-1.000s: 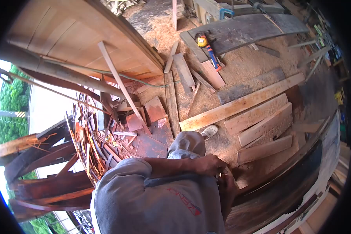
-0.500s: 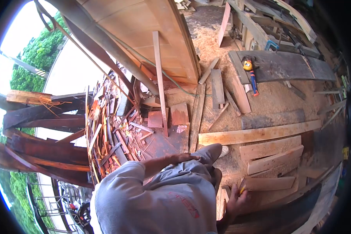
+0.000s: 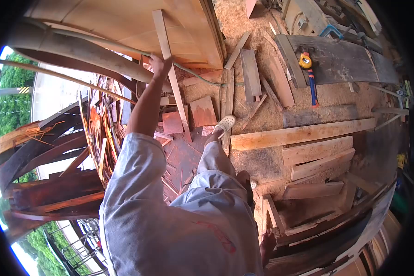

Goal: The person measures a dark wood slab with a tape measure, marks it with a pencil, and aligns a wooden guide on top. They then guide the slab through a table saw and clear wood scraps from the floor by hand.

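Note:
My left hand point(image 3: 161, 66) is stretched forward at the left edge of a long narrow wooden strip point(image 3: 166, 41), which leans on a large wooden panel point(image 3: 124, 18). Its fingers look spread, at most touching the strip, and no grip shows. A green hose point(image 3: 110, 43) passes close to that hand. Low beside my body, my right hand point(image 3: 267, 241) is dark and partly hidden. What its fingers hold, if anything, does not show. A short board point(image 3: 273, 211) lies just above it.
Sawdust and loose boards cover the floor, among them a long pale plank point(image 3: 303, 133). On a dark bench plank point(image 3: 340, 60) lie a yellow tape measure point(image 3: 305, 60) and a hammer with a blue handle point(image 3: 313, 87). Scrap wood point(image 3: 99, 124) is heaped at the left.
My left hand has left my lap and reached forward to the leaning strip. My right hand, earlier holding something small and yellow, has drawn back. A foot has stepped forward and the view has shifted.

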`<state>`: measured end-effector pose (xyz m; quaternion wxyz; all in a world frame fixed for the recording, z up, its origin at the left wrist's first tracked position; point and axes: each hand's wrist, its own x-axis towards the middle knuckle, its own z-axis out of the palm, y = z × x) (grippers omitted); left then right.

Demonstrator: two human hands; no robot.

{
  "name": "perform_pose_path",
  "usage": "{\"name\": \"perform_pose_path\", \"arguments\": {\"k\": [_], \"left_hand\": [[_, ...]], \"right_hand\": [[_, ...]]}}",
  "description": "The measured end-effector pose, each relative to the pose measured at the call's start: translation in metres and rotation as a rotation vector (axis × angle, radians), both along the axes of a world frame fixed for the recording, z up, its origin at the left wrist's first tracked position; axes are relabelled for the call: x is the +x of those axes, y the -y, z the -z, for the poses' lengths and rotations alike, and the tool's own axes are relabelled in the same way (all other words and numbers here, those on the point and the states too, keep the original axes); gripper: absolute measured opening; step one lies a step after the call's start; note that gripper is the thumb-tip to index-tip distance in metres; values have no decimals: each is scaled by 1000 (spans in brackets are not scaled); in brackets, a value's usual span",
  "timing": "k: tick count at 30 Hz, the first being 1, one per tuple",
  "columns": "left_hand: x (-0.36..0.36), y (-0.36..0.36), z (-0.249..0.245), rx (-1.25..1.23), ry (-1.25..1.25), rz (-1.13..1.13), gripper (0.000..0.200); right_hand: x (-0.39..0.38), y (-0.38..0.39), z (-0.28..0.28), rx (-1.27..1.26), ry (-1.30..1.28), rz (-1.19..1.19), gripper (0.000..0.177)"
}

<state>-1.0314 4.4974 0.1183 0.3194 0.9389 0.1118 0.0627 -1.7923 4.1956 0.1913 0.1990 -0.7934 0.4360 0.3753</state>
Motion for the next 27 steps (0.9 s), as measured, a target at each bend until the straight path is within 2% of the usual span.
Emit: {"name": "perform_pose_path", "arguments": {"k": [1, 3, 4, 5, 7, 8, 9, 10, 11, 12, 13, 14, 15, 16, 17, 19, 21, 22, 24, 25, 27], "left_hand": [[21, 11, -16, 41, 48, -86, 82], [65, 10, 11, 57, 74, -70, 77], [82, 6, 23, 60, 96, -80, 75], [83, -2, 31, -50, 62, -28, 71], [86, -7, 33, -260, -3, 124, 63], [84, -2, 39, -176, 40, 118, 52], [63, 13, 12, -265, -50, 201, 42], [51, 15, 22, -285, -74, 419, 34], [7, 39, -10, -535, -300, 449, 30], [-26, 62, -53, -364, -428, 683, 34], [-66, 77, -62, -272, -526, 828, 23], [-106, 98, -78, -180, -469, 1023, 29], [-146, 115, -70, -652, -392, 1154, 29], [-168, 132, -122, -805, -534, 1261, 28], [-193, 142, -128, -782, -368, 1414, 34], [-222, 148, -154, -710, -363, 1509, 35], [-238, 145, -155, -653, -384, 1600, 36], [-246, 142, -154, -618, -398, 1648, 37], [-267, 135, -141, -591, -428, 1688, 38], [-278, 133, -137, -581, -441, 1708, 38], [-297, 128, -141, -562, -223, 1588, 40]], "right_hand": [[-17, -12, 17, 15, 79, 80, 42], [-91, -42, 85, 92, -200, 93, 43], [-78, -39, 106, 111, -106, 60, 41], [-77, -33, 112, 140, -30, 20, 39], [-79, -61, 101, 217, 129, 0, 35], [21, -55, 45, 209, 83, 96, 34], [142, -50, -23, 196, 39, 193, 33], [140, -48, -12, 141, 222, 348, 33], [137, -47, -1, 96, 421, 480, 33], [173, -42, -21, 61, 466, 491, 34], [222, -35, -51, 32, 511, 498, 34], [254, -34, -71, -22, 590, 481, 36], [276, -32, -86, -79, 678, 466, 38], [282, -29, -95, -139, 712, 401, 51], [272, -29, -98, -79, 800, 480, 56], [255, -37, -114, -4, 1041, 571, 61], [276, -61, -132, 69, 1469, 492, 67], [290, -74, -142, 127, 1592, 448, 72], [305, -94, -158, 309, 1656, 457, 75], [302, -100, -166, 305, 1555, 469, 78], [293, -98, -161, 240, 1506, 299, 76]]}}
